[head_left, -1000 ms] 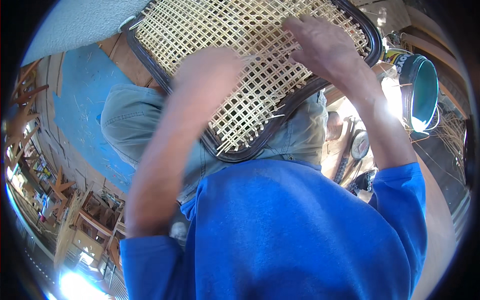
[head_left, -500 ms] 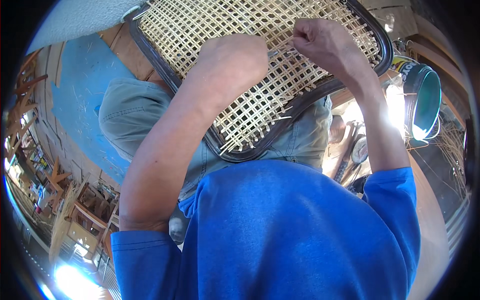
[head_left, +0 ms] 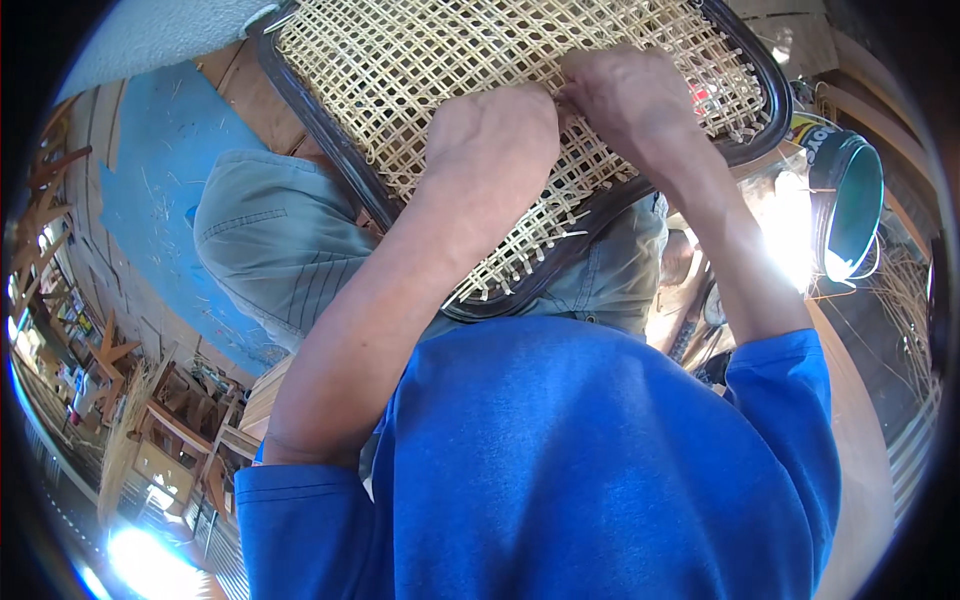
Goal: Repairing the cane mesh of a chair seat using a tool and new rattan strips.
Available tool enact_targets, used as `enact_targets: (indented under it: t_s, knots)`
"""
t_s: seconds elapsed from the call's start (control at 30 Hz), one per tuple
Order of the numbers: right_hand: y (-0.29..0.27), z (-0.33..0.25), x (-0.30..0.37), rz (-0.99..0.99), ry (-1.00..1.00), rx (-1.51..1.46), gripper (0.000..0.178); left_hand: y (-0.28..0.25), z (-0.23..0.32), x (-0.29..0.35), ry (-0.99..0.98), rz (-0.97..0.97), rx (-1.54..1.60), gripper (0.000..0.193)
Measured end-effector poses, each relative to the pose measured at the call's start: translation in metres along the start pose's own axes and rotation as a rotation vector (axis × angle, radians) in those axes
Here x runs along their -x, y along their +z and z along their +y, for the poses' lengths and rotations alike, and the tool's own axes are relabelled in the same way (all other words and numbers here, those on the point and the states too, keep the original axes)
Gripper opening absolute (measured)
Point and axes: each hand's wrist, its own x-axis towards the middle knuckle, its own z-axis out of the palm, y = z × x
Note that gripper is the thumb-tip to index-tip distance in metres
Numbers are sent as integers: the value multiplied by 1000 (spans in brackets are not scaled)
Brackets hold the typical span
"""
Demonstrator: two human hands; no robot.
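A panel of pale woven cane (head_left: 375, 65) in a dark, rounded wooden frame (head_left: 325, 145) rests tilted across my lap. Cut strand ends stick out along its near edge and right side. My left hand (head_left: 500, 130) is curled over the middle of the weave, its back hiding the fingertips. Close to its right, my right hand (head_left: 625, 95) is also closed, knuckles up, with the fingers bent down toward the cane. The two hands almost meet. Whatever they pinch between them is hidden.
Right of the panel a bucket (head_left: 855, 205) with a green inside lies tipped, loose cane strands (head_left: 905, 320) beside it. A blue sheet (head_left: 165, 190) with scraps covers the floor at left. Wooden pieces (head_left: 180, 430) crowd the lower left. A pale surface (head_left: 170, 40) borders the far left.
My hands have come closer together: the left moved right and slightly down, the right moved left. The thin strip seen between them before is now hidden. The panel has barely shifted.
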Motion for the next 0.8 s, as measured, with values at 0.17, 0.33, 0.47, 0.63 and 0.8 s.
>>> enact_targets:
  t_s: [0.17,0.33,0.47,0.63,0.8]
  knots:
    - [4,9,7,232,-121,-315,7,-14,-4,-7,36,-70,-10,17]
    - [16,7,10,214,-121,-213,19,-11,-15,-3,27,-30,13,23]
    - [9,4,18,164,-8,-229,30,-14,-38,12,-116,-39,58,28]
    - [14,-1,21,223,-89,-211,30,-23,-58,27,-17,-1,-120,25]
    - [-17,-22,1,233,-29,-209,26,-48,-75,29,-223,89,-70,29]
